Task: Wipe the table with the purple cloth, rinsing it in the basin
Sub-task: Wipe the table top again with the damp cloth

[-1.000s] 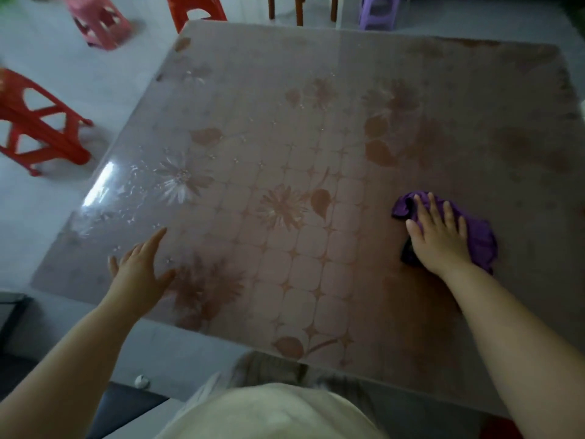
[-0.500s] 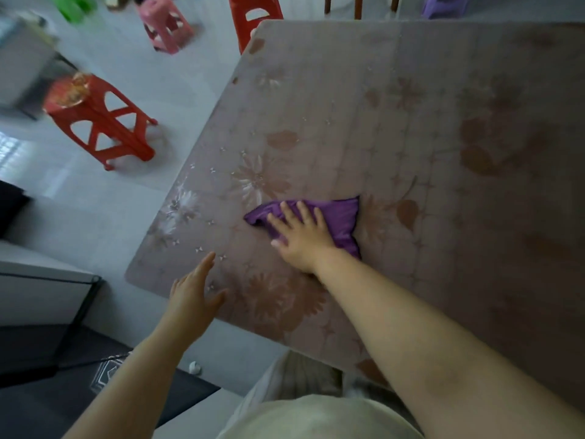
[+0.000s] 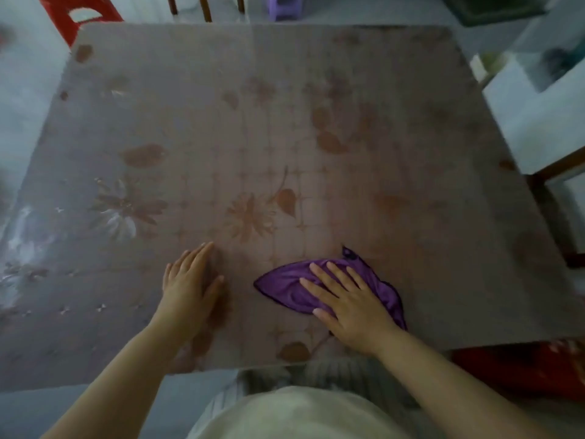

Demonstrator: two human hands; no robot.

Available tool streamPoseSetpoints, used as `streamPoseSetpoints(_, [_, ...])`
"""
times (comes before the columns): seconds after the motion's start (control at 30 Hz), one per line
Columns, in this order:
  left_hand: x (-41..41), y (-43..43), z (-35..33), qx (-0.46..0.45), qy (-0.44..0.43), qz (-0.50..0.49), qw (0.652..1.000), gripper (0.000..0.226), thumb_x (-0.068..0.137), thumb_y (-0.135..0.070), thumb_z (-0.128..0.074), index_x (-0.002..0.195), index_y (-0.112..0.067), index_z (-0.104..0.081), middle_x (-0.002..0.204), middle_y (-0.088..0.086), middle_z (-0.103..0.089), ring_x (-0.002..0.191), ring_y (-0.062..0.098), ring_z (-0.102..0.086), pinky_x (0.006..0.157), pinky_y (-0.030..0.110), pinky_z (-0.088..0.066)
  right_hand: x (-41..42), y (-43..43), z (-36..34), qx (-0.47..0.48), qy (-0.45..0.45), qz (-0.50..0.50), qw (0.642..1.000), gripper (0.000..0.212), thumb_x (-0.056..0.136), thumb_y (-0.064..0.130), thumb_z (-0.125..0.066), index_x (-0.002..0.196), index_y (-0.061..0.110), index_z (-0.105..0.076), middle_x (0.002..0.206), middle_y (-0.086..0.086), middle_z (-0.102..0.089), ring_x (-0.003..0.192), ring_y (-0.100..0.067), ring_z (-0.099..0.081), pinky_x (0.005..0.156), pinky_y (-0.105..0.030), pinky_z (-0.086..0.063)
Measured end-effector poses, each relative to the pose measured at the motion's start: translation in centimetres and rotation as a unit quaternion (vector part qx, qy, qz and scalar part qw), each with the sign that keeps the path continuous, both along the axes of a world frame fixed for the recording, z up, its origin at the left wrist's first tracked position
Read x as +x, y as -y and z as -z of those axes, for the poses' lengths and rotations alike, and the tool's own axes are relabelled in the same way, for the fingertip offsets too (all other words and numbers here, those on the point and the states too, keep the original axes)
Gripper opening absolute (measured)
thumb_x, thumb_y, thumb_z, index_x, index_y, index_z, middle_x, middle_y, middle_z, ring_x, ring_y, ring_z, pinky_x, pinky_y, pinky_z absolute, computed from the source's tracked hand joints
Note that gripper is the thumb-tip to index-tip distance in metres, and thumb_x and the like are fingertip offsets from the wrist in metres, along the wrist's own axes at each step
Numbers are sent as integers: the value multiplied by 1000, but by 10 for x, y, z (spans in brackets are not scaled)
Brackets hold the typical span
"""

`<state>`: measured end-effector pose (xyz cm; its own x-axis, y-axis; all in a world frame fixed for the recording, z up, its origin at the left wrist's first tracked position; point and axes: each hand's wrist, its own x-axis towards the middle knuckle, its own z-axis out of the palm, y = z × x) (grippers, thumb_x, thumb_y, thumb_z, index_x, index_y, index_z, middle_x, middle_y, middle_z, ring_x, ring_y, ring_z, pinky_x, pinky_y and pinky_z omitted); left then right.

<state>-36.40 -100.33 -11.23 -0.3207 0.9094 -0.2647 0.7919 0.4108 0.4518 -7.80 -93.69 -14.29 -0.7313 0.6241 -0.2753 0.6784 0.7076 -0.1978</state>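
Pressing purple cloth (image 3: 285,286) under flat, spread right hand (image 3: 351,307), no pinch. Bracing on table (image 3: 316,90) with flat, empty left hand (image 3: 190,283) alongside. Sweep overlapping strokes; tuck loose edges under palm.

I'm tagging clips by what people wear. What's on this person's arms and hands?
Both forearms are bare to the frame's edge; no sleeves show. The left hand and right hand have no gloves, and no ring, watch or bracelet is visible.
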Motion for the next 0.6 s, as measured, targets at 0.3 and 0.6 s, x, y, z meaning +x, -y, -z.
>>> streamPoseSetpoints(0.3, [112, -51, -4, 53, -6, 109, 993, 73, 74, -55, -20, 141, -24, -23, 147, 2, -31, 139, 25, -19, 113, 44, -6, 56, -94, -7, -8, -8, 150, 989, 73, 77, 54, 6, 147, 33, -3, 156, 7, 2, 145, -20, -1, 114, -38, 6])
streamPoseSetpoints(0.6, [299, -98, 20, 74, -25, 40, 996, 64, 84, -63, -7, 138, -34, -26, 145, -13, -26, 137, 13, -13, 112, 44, -5, 178, -95, -4, -79, -87, -197, 973, 49, 94, 40, -29, 141, 27, -35, 153, 1, -27, 142, -25, -17, 112, -47, 8])
